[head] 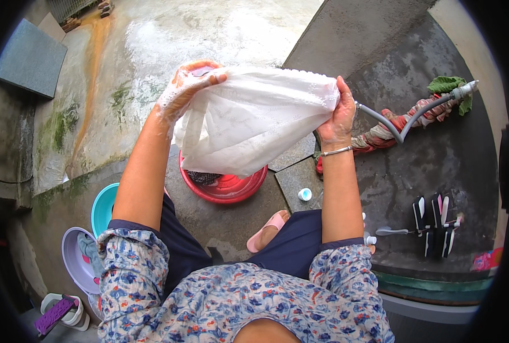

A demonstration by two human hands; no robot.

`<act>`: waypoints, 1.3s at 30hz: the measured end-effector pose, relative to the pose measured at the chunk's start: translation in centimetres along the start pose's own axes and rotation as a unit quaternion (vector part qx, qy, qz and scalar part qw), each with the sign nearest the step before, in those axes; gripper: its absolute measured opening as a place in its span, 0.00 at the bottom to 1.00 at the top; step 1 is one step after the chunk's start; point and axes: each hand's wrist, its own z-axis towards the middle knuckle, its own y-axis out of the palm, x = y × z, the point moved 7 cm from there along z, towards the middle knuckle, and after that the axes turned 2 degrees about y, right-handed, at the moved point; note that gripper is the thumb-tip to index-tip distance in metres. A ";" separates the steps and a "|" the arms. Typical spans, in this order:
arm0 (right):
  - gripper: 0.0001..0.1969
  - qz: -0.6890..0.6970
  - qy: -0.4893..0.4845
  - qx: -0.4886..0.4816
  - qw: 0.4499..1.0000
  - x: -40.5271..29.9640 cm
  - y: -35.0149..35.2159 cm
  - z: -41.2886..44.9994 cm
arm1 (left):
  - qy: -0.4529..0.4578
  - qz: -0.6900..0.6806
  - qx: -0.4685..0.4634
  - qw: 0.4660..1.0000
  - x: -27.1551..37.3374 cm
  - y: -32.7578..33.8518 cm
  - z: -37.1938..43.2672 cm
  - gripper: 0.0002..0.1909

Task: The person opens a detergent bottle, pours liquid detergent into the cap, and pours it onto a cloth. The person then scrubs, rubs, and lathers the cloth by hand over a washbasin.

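A thin white cloth (254,120) with a gathered upper edge is stretched between my two raised hands. My left hand (190,85), wet and covered with soap suds, grips its left end, with a pale, shiny thing partly visible in the palm. At the cloth's right end, my right hand (339,113) pinches the bunched edge; a silver bracelet (336,151) is on that wrist. Below the hanging cloth stands a red plastic basin (224,199), partly hidden, with a dark patterned fabric (203,177) in it.
A turquoise basin (102,210), a lavender basin (72,257) with cloth and a white bucket (80,319) stand at left. A small open jar (305,194) is beside my slippered foot. On the dark slab at right lie a grey hose (383,118), a brush (391,231) and several shoes (436,214).
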 end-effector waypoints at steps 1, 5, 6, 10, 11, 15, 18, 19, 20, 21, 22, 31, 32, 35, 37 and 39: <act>0.12 0.000 0.000 0.001 1.000 0.0 -0.1 0.0 | 0.000 -0.001 -0.001 1.000 0.2 0.3 -0.1 0.23; 0.13 -0.002 0.004 -0.013 1.000 0.0 0.6 0.0 | 0.048 0.081 0.010 0.996 0.6 0.2 0.4 0.16; 0.13 -0.003 0.004 -0.006 1.000 0.1 0.8 0.0 | 0.077 0.081 0.007 0.994 0.5 0.0 0.7 0.14; 0.13 -0.010 -0.002 -0.004 1.000 0.7 1.9 -0.3 | 0.105 0.044 0.008 0.994 0.0 -0.4 1.2 0.10; 0.12 -0.059 -0.038 0.016 0.997 0.7 2.3 -0.7 | 0.114 0.093 0.061 0.987 0.0 -0.9 1.2 0.09; 0.07 -0.364 -0.095 -0.093 0.922 1.2 6.2 -4.2 | 0.212 0.310 0.226 0.899 1.1 -1.9 0.7 0.06; 0.11 -0.666 -0.295 -0.179 0.661 4.0 10.4 -7.6 | 0.095 0.202 0.236 0.946 -2.6 -3.2 1.4 0.08; 0.09 -0.682 -0.303 -0.216 0.629 5.4 11.5 -8.6 | 0.032 0.107 0.214 0.970 -4.2 -3.1 1.7 0.09; 0.07 -0.716 -0.350 -0.237 0.555 6.6 12.2 -9.6 | 0.031 0.111 0.212 0.970 -4.8 -2.7 1.7 0.09; 0.05 -0.759 -0.339 -0.262 0.491 8.3 12.6 -10.7 | 0.016 -0.027 0.189 0.982 -5.7 -2.1 1.6 0.11; 0.05 -0.762 -0.338 -0.288 0.471 9.6 12.7 -11.3 | -0.001 -0.166 0.160 0.973 -6.3 -1.2 1.6 0.13; 0.13 -0.737 -0.320 -0.311 0.507 12.9 11.1 -12.5 | -0.056 -0.372 -0.039 0.926 -5.6 3.3 0.8 0.21; 0.13 -0.738 -0.320 -0.309 0.508 12.9 11.1 -12.5 | -0.057 -0.371 -0.040 0.926 -5.6 3.5 0.9 0.21; 0.13 -0.731 -0.326 -0.308 0.514 12.9 11.3 -12.7 | -0.092 -0.419 -0.060 0.901 -5.4 4.3 0.7 0.20; 0.12 -0.738 -0.318 -0.304 0.512 12.6 11.6 -12.8 | -0.053 -0.405 -0.047 0.912 -3.9 4.7 0.3 0.19; 0.12 -0.730 -0.312 -0.295 0.532 12.5 11.6 -12.9 | -0.050 -0.424 -0.037 0.904 -4.1 4.8 0.4 0.17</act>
